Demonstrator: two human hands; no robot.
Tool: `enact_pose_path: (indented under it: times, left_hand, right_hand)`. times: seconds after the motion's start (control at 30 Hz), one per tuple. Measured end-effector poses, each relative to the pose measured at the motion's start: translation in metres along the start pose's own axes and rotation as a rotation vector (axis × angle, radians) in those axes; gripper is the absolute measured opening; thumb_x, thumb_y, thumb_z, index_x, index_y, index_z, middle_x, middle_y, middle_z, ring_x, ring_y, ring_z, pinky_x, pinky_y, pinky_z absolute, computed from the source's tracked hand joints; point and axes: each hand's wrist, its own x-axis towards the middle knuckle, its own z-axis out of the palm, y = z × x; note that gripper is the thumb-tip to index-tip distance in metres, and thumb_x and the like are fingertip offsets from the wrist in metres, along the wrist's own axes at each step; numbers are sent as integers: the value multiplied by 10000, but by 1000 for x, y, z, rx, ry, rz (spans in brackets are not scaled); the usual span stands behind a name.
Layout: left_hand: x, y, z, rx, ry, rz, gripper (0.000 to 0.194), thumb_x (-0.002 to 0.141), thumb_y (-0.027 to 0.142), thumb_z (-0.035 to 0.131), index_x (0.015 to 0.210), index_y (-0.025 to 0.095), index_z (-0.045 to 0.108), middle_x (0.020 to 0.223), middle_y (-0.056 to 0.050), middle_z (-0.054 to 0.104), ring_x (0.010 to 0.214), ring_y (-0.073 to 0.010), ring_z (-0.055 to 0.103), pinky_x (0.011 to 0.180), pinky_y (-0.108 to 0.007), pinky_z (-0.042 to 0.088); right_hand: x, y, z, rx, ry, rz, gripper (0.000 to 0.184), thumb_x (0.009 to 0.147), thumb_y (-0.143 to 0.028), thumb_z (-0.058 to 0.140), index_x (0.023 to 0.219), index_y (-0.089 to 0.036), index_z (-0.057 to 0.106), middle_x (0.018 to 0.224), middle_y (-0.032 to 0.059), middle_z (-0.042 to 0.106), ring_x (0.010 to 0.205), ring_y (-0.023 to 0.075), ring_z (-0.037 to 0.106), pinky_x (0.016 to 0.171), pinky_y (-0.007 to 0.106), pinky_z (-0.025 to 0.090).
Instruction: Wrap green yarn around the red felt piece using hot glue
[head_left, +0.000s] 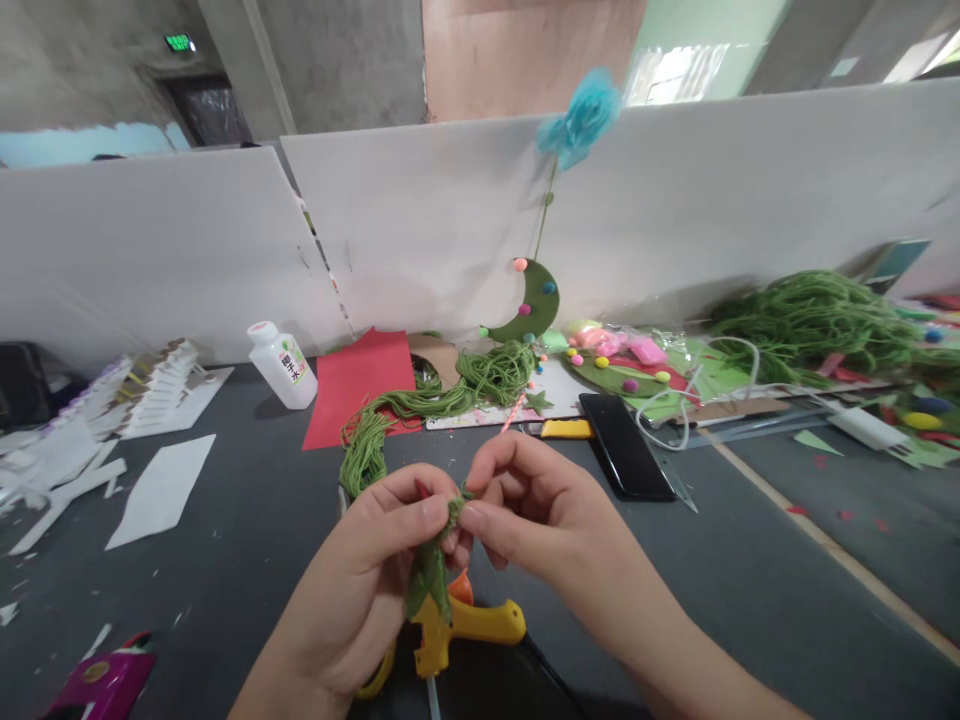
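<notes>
My left hand [375, 565] is closed on a small green craft piece [428, 582] with pointed, leaf-like ends hanging down. A bit of red shows between the fingers of that hand. At the top of the piece, my right hand [544, 505] pinches with thumb and fingertips on a green, yarn-like part [454, 512]; exactly what lies between these fingertips is hidden. Just below both hands, a yellow glue gun [484, 622] rests on the dark table, partly covered by the green piece. Behind the hands runs a hank of green yarn [367, 440].
A white bottle [283, 368] stands by red card [360, 385] at the back left. Farther right lie a yellow cutter [566, 429], a black phone [626, 445] and a white charger [870, 428]. A green crescent [541, 300] with pompoms leans against the white partition [420, 230].
</notes>
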Motion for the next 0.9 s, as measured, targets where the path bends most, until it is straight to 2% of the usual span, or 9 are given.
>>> enact_pose_path:
  times: [0.1, 0.17, 0.23, 0.37, 0.53, 0.6, 0.67, 0.73, 0.9]
  left_hand:
    - [4, -1, -3, -60, -87, -37, 106, 704, 153, 760, 650, 128, 672, 557, 11, 572, 533, -75, 551, 550, -155, 486]
    - [7, -3, -4, -106, -144, -56, 51, 718, 124, 736, 732, 119, 687, 571, 15, 567, 526, -65, 549, 566, -151, 480]
    - [9, -4, -6, -143, -204, -70, 78, 731, 108, 721, 803, 100, 690, 574, 21, 558, 517, -57, 546, 581, -149, 479]
    - [11, -6, -9, -170, -241, -119, 103, 737, 141, 741, 786, 78, 675, 551, 22, 551, 505, -58, 551, 563, -148, 481]
    - [11, -6, -6, -38, -58, -99, 108, 741, 197, 763, 760, 168, 661, 567, 33, 584, 468, -58, 539, 405, -105, 376]
    - [10, -5, -3, 85, 22, 18, 118, 739, 251, 768, 738, 182, 672, 657, 15, 628, 562, -85, 587, 477, -136, 441]
    - [8, -4, -1, 244, 71, 182, 146, 700, 298, 792, 725, 184, 704, 820, -18, 678, 763, -145, 636, 662, -201, 512]
    - [6, -4, 0, 407, 110, 319, 144, 666, 296, 811, 728, 191, 734, 900, -31, 693, 870, -183, 630, 769, -238, 505]
    - [-1, -8, -3, 661, 301, 433, 31, 750, 261, 753, 725, 247, 740, 711, 27, 683, 666, -131, 593, 639, -205, 472]
  right_hand:
    - [3, 2, -2, 70, -45, 16, 182, 730, -217, 722, 801, -205, 554, 520, -71, 606, 463, 74, 550, 460, 159, 384]
    - [3, 3, -2, 116, -82, 19, 161, 729, -224, 731, 799, -199, 588, 547, -54, 636, 499, 90, 603, 478, 170, 421]
    - [2, 3, -1, 150, -112, 39, 131, 734, -244, 730, 767, -193, 613, 592, -23, 677, 542, 113, 649, 497, 188, 459]
    - [-2, 0, 2, 39, -58, 27, 84, 749, -256, 699, 730, -193, 647, 589, -10, 680, 527, 127, 648, 496, 216, 483]
    - [-2, 0, 2, -193, 95, -60, 84, 731, -235, 624, 664, -202, 584, 509, -49, 558, 449, 92, 506, 441, 203, 400]
    - [-1, 2, 1, -240, 140, -81, 91, 726, -238, 607, 656, -201, 563, 503, -59, 507, 449, 87, 460, 441, 205, 376]
    - [0, 3, 1, -298, 191, -124, 99, 743, -242, 595, 661, -196, 562, 515, -55, 496, 466, 87, 442, 452, 206, 361]
    - [-1, 4, 0, -367, 218, -165, 112, 765, -244, 587, 666, -194, 572, 519, -52, 491, 471, 89, 424, 454, 208, 345]
    - [-3, 3, -1, -463, 219, -204, 95, 779, -258, 604, 704, -201, 611, 527, -45, 493, 482, 104, 435, 456, 220, 344]
